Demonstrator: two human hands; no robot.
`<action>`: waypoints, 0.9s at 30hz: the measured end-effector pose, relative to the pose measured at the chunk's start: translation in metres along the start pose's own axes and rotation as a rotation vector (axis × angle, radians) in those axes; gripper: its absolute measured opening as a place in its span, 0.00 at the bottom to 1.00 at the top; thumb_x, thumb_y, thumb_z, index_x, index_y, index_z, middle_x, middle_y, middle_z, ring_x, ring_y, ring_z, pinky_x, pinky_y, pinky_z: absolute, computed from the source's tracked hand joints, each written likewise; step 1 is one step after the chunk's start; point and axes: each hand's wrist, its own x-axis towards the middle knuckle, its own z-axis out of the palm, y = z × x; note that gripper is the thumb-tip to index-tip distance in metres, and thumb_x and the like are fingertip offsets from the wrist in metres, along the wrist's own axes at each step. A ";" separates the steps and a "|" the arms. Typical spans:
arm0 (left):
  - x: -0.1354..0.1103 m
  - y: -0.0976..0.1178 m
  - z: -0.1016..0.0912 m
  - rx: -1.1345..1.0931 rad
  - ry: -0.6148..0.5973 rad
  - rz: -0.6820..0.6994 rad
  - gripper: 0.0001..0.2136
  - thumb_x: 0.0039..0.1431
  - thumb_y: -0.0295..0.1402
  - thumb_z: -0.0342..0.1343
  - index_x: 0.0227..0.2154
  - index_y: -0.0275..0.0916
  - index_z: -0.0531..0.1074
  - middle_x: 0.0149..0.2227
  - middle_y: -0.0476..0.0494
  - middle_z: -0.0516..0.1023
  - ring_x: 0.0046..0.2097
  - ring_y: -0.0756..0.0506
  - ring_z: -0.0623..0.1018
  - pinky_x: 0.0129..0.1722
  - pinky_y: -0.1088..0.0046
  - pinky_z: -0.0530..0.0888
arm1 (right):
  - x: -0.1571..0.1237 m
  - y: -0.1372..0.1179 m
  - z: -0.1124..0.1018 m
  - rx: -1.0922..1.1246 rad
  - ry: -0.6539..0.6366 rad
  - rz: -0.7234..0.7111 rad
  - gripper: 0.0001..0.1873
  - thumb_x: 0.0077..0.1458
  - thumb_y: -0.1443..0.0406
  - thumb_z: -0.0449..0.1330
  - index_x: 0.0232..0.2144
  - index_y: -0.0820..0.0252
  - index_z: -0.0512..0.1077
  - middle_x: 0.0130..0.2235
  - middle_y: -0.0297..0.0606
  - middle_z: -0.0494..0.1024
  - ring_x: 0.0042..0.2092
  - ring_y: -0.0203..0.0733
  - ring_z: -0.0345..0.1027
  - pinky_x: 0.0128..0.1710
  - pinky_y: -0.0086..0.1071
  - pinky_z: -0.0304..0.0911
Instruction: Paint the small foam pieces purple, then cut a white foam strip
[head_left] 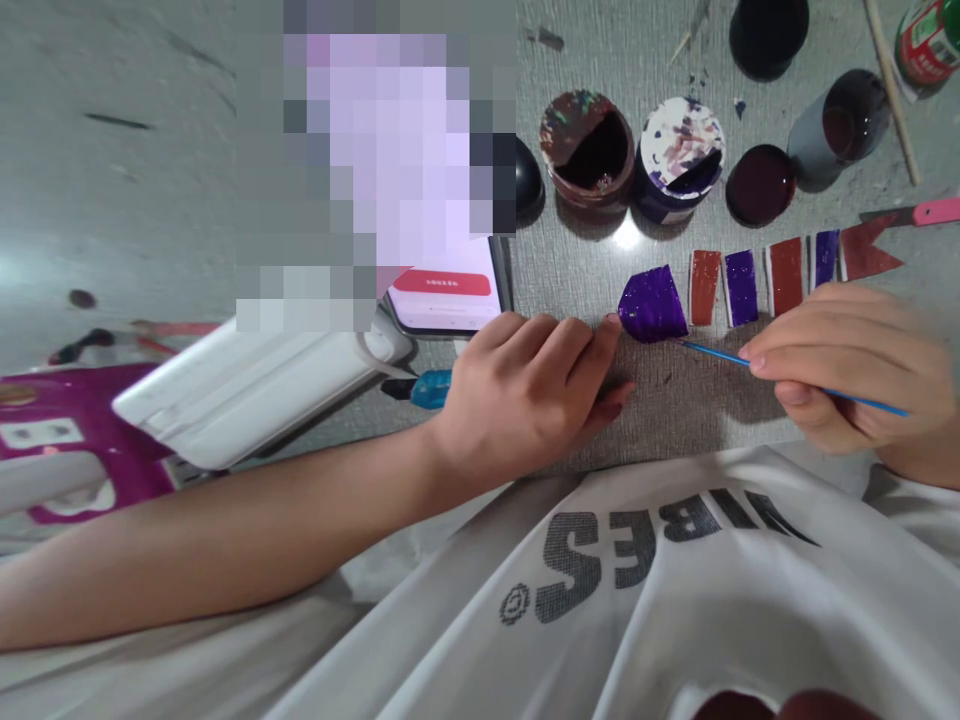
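My right hand [847,365] is closed round a thin blue paintbrush [716,353]. The brush tip meets the lower edge of a glossy purple-painted piece [652,305], rounded at its left end. On that rounded end rests the index fingertip of my left hand [536,390]. The other left fingers are loosely bent, and the thumb stands apart from the index with nothing between them. To the right of the purple piece runs a row of painted strips: a red-brown strip [705,287], a purple strip [741,287] and others, ending in a notched red-brown piece [870,250].
A brown paint jar [559,130] and a purple paint jar [660,205] stand behind the pieces, beside dark lids [759,185] and a clear cup [817,140]. A pink-handled knife [937,211] lies right. Left are a phone [450,310], a white device [262,390] and a magenta object [142,420].
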 end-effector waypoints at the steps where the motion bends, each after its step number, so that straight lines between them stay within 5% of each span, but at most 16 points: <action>1: 0.000 0.000 0.000 0.000 0.004 0.004 0.21 0.79 0.44 0.59 0.56 0.28 0.82 0.33 0.41 0.79 0.32 0.42 0.75 0.30 0.60 0.66 | 0.000 0.000 0.000 0.003 -0.006 0.000 0.04 0.65 0.67 0.67 0.42 0.62 0.80 0.36 0.39 0.89 0.31 0.42 0.83 0.27 0.35 0.69; 11: -0.001 0.000 0.001 -0.013 -0.017 -0.022 0.20 0.78 0.44 0.59 0.57 0.32 0.82 0.33 0.41 0.79 0.33 0.42 0.76 0.31 0.61 0.63 | 0.005 -0.001 -0.003 0.043 0.017 -0.020 0.03 0.64 0.68 0.67 0.40 0.61 0.81 0.34 0.36 0.89 0.32 0.40 0.84 0.26 0.34 0.70; 16: 0.000 0.000 0.000 0.013 -0.011 0.000 0.21 0.79 0.44 0.58 0.56 0.30 0.82 0.33 0.41 0.79 0.33 0.42 0.75 0.31 0.60 0.65 | 0.002 0.001 0.004 -0.007 0.070 -0.032 0.05 0.66 0.67 0.67 0.42 0.65 0.82 0.37 0.42 0.90 0.31 0.40 0.84 0.25 0.33 0.70; 27: 0.001 0.000 -0.002 0.006 0.005 0.013 0.22 0.79 0.43 0.58 0.56 0.25 0.82 0.33 0.40 0.80 0.32 0.41 0.76 0.30 0.60 0.67 | -0.001 -0.009 0.002 0.028 -0.072 0.058 0.05 0.72 0.66 0.62 0.44 0.60 0.79 0.38 0.40 0.89 0.34 0.42 0.83 0.31 0.38 0.72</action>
